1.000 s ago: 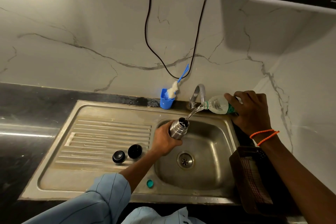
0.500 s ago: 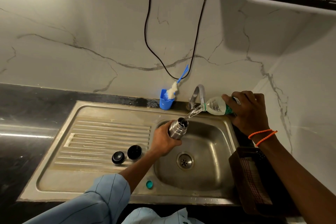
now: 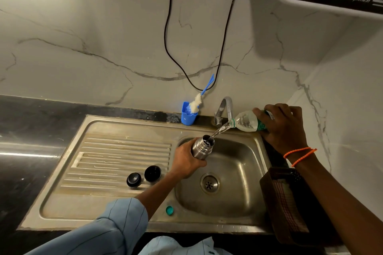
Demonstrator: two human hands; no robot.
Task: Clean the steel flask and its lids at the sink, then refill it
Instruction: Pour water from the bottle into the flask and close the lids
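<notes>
Steel flask (image 3: 202, 148) in left hand's (image 3: 185, 161) grip, tilted water bottle (image 3: 247, 120) (pouring) in right hand (image 3: 284, 128).

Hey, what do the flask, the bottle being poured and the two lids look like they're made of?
Flask: brushed steel, going by its grey metallic sheen. Bottle: thin clear plastic, see-through with a green label. Two lids on the drainboard: glossy black, probably plastic, though I cannot tell for sure.

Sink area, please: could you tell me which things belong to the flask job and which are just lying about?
In the job:
steel flask, in left hand
plastic bottle, tipped by right hand, pouring
two black lids on the drainboard
green cap

Lying about:
bottle brush in blue cup
tap
brown basket
black cable
</notes>
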